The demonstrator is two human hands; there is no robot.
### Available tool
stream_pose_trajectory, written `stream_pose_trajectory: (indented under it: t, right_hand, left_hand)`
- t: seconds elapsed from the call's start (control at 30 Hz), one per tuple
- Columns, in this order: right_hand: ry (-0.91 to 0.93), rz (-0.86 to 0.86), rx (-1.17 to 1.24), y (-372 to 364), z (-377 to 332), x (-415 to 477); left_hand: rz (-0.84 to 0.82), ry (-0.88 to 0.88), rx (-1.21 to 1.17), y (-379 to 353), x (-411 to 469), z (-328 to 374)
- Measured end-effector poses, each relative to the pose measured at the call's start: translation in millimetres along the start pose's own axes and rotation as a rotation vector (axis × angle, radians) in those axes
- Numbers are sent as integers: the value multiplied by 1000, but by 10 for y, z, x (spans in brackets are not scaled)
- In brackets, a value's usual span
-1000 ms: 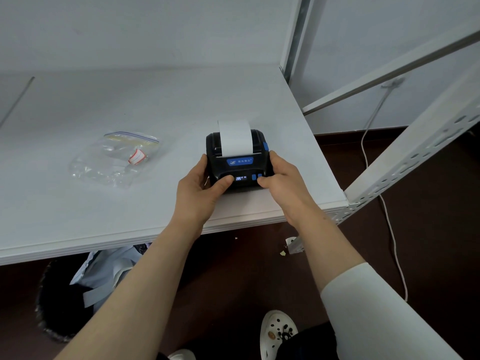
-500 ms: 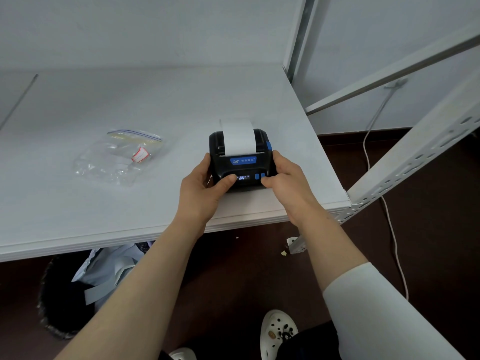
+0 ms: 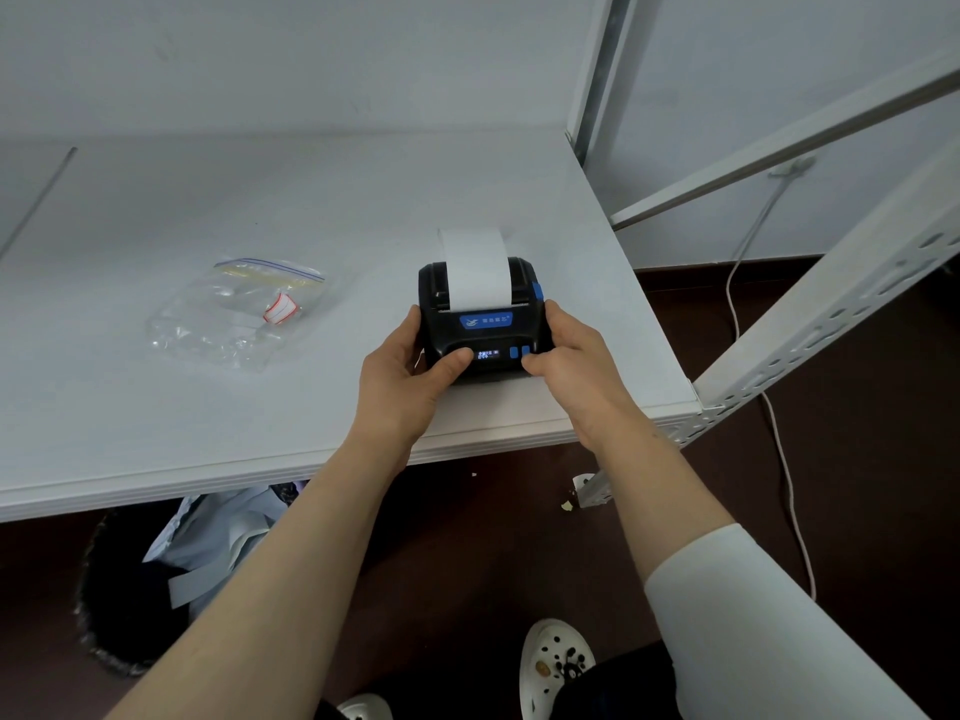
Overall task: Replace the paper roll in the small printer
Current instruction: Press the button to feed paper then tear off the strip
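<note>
1. We hold the printer [image 3: 484, 319] at the centre of the frame, on the white desk [image 3: 208, 418] near its front right corner.
2. Our left hand [image 3: 410, 379] wraps the printer's left side, thumb pressed on the front panel beside the small lit display [image 3: 487, 353].
3. Our right hand [image 3: 569, 358] clasps the right side, thumb touching the 2 blue buttons [image 3: 519, 352].
4. A strip of white paper [image 3: 475, 267] rises from the slot and the lid looks closed, so we judge the new roll is already in and we are at the feed or test step.
5. Next, we judge, calls for a light button press while the left hand steadies the body, then a clean tear of the strip.
6. The printer is a boxy, rounded block of matte black plastic with a blue label and a blue side latch [image 3: 537, 290].
7. The paper is smooth, thin and slightly curled.
8. At centre left lies a crinkled clear zip bag [image 3: 234, 317].
</note>
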State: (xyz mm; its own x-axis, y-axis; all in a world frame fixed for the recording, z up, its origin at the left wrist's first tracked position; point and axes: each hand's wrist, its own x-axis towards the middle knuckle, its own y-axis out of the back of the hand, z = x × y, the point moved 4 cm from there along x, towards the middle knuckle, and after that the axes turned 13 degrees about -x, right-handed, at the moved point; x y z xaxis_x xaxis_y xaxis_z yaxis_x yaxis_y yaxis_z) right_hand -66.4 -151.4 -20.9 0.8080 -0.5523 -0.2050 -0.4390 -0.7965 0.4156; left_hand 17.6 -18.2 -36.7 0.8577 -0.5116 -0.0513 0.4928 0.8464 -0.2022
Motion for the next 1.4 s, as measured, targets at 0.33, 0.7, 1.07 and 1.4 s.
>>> stream_pose_trajectory:
  t: [0.33,0.7,1.07,1.4]
  right_hand:
    - [-15,6,-23,0,-5,-5]
    - [-24,13,-39,-5,-30,-22]
    - [-59,206,34,149,-289,82]
    - [-5,132,-57,208,-982,928]
  left_hand:
    - [5,14,8,1,-1,3]
    - [22,28,4,-4,-9,11]
    - [224,77,-14,18,118,332]
    - [130,64,16,-282,906,933]
